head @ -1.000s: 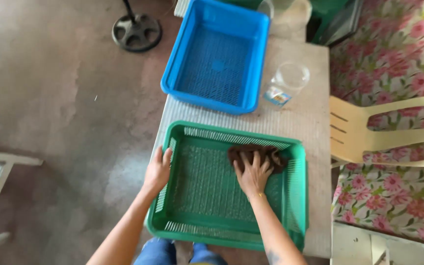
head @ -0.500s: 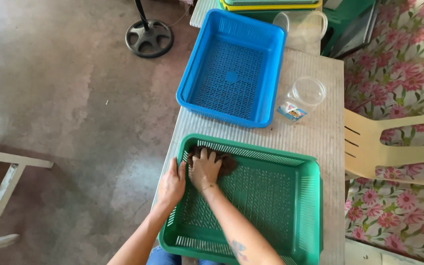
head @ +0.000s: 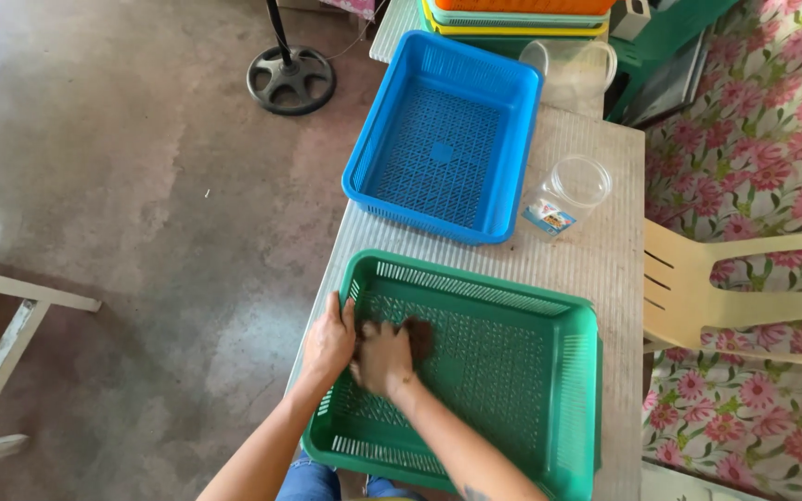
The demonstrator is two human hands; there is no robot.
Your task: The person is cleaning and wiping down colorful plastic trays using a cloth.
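Observation:
A green perforated plastic tray lies on the grey table right in front of me. My left hand grips the tray's left rim. Inside the tray, at its left side, my right hand presses a dark brown cloth onto the tray floor. Only the cloth's right part shows beyond my fingers. A blue perforated tray sits just beyond the green one.
A clear plastic jar lies on its side right of the blue tray, a clear jug behind it. Stacked coloured trays sit at the table's far end. A cream plastic chair stands right, a fan base on the concrete floor.
My right hand has slid the brown cloth from the tray's right side across to its left side. My left hand stays on the left rim. The view has shifted.

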